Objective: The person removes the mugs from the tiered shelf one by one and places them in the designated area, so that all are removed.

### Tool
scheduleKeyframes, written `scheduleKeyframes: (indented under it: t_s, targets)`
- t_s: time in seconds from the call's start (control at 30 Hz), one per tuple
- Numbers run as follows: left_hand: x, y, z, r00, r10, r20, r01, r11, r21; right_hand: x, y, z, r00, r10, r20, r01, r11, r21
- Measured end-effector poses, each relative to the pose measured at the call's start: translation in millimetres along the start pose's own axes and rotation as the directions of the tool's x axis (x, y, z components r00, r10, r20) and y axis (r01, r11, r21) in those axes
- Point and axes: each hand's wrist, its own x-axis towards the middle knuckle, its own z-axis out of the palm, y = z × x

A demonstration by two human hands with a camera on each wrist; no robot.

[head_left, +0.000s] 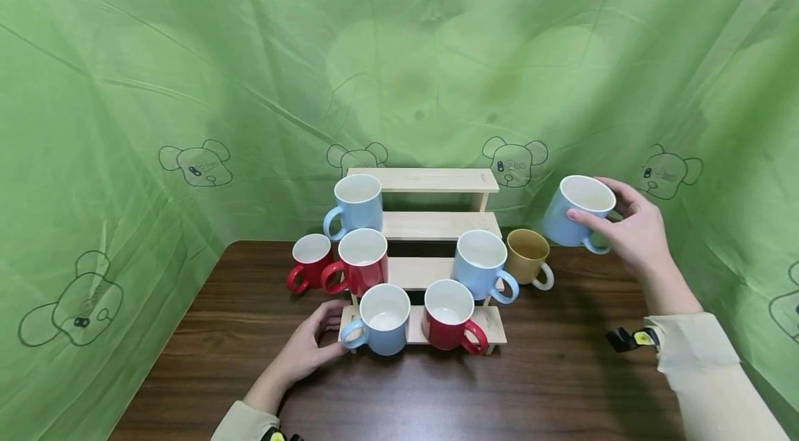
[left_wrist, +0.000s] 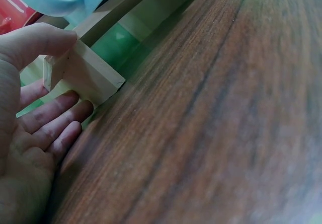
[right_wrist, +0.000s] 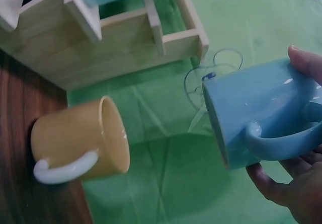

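Makeshift filming booth: green curtain (head_left: pixel 281 73) printed with cartoon bear heads hangs at back and both sides, hemming in a dark wood-grain table (head_left: pixel 206 351). Stepped wooden rack (head_left: pixel 437 181) with mugs (head_left: pixel 471 276) stands on it. Black-and-yellow gear (head_left: pixel 624 340) at both wrists. Room beyond the curtain hidden; home or office, can't tell.

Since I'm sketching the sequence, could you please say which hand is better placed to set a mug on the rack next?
Probably the right hand: it holds a blue mug raised beside the rack, whose upper boards are bare on that side. The left hand pinches the rack's lower left end.
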Motion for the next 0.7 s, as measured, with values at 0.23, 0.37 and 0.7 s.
scheduleKeyframes:
  t_s: [0.23, 0.37, 0.7]
  targets:
    - [0.4, 1.4, 0.1, 1.0, -0.004, 0.0, 0.004, 1.0, 0.001, 0, 18, -6, 0.999, 0.041, -0.008, -0.041, 0.998, -0.051]
    - [0.7, 2.0, -0.1, 1.0, -0.008, 0.0, 0.008, 1.0, 0.006, 2, 30, -7, 0.999, 0.049, -0.019, -0.05, 0.997, -0.066]
    - [0.4, 0.4, 0.3, 1.0, 0.013, 0.002, -0.013, 1.0, -0.006, 6, 59, -5, 0.997, 0.062, -0.053, -0.066, 0.994, -0.082]
